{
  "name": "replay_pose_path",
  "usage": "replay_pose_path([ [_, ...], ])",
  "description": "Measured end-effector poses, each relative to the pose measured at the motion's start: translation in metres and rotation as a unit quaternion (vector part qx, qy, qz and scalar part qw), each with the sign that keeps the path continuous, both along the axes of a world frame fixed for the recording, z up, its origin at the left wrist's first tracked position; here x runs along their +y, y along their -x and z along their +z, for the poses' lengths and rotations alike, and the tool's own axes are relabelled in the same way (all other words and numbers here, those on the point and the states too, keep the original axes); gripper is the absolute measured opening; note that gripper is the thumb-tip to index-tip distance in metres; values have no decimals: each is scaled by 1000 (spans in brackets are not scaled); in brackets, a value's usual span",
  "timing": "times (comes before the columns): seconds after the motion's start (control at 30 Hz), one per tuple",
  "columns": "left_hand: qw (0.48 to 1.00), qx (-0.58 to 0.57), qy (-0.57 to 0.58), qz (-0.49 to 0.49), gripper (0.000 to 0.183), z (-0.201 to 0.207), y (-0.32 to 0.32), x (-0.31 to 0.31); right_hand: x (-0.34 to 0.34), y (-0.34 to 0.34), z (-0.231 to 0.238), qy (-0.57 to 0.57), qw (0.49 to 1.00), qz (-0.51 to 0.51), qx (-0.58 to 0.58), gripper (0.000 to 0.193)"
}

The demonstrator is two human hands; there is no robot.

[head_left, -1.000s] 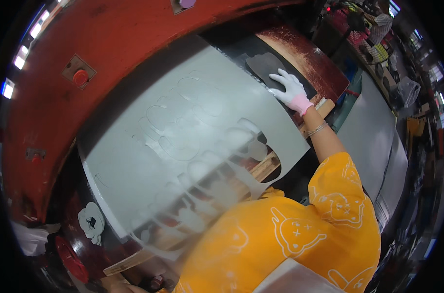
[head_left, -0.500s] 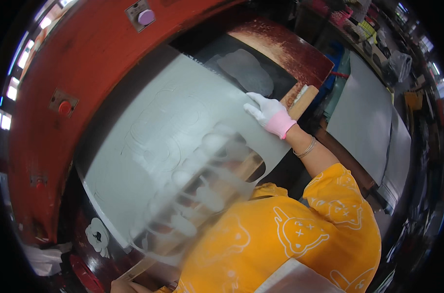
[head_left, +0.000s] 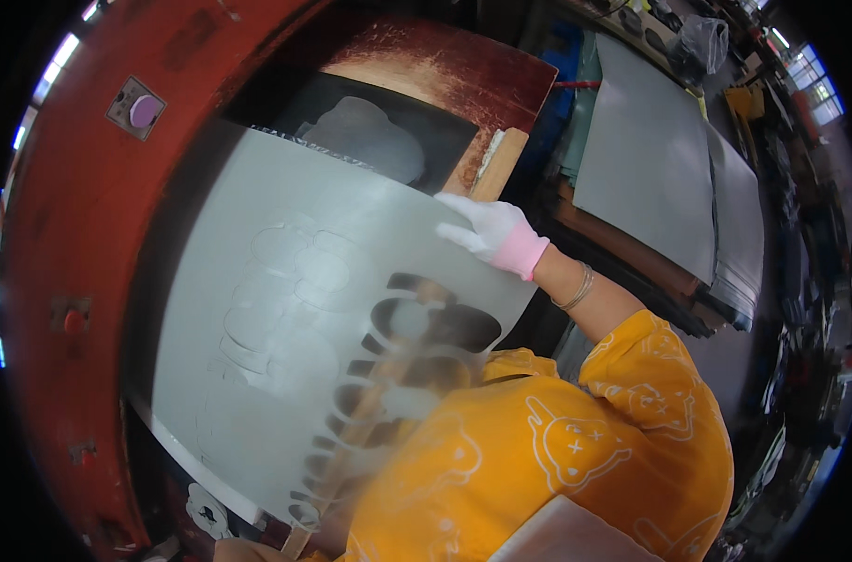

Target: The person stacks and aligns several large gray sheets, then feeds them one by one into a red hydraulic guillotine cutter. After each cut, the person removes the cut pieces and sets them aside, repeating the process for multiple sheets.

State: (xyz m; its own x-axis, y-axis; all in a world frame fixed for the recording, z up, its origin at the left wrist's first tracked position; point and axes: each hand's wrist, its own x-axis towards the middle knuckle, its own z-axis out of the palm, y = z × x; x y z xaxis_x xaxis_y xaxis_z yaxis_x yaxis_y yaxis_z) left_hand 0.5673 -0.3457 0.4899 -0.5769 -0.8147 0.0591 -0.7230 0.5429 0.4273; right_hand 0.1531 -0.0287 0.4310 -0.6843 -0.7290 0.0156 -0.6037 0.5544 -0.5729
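A large pale grey sheet (head_left: 210, 225) lies curved in front of me, between the red machine and my orange shirt. Faint outlines mark its surface. A row of cut-out holes runs along its near side, with dark gaps and a wooden strip (head_left: 360, 421) showing through. At the sheet's far right edge is my right hand (head_left: 487, 232), in a white glove with a pink cuff. Two of its digits rest on top, and the others are hidden at the edge. Of my left hand (head_left: 241, 551) only a bare bit shows at the lower edge, near the sheet's near left corner; its fingers are hidden.
The red machine (head_left: 192, 56) with a purple button (head_left: 144, 111) stands along the left. Beyond the sheet lie a black pad (head_left: 444, 126) bearing a grey piece (head_left: 365, 136) and a wooden block (head_left: 503, 164). Stacked grey sheets (head_left: 641, 159) stand right. A flower-shaped offcut (head_left: 206, 509) lies lower left.
My view has turned, so the machine and stack sit differently. The sheet and my right hand have come nearer to me relative to the wooden block. The cut-outs look less blurred.
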Motion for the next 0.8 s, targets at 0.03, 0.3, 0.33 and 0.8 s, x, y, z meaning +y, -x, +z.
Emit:
replay_pose_path([
  [0.03, 1000, -7, 3, 3, 44, 2, 2, -1, 0, 1, -1, -4, 1000, -6, 2, 45],
  [0.3, 992, 42, 45, -113, 48, 65, 69, 21, 11, 2, -4, 28, 997, -25, 63, 39],
  [0.33, 985, 67, 23, -159, 48, 70, 90, 29, 10, 3, -2, 55, 991, -30, 116, 38],
  [0.8, 922, -1, 99, -374, 92, -57, 246, 107, -75, -10, -8, 220, 959, 65, 166, 31],
])
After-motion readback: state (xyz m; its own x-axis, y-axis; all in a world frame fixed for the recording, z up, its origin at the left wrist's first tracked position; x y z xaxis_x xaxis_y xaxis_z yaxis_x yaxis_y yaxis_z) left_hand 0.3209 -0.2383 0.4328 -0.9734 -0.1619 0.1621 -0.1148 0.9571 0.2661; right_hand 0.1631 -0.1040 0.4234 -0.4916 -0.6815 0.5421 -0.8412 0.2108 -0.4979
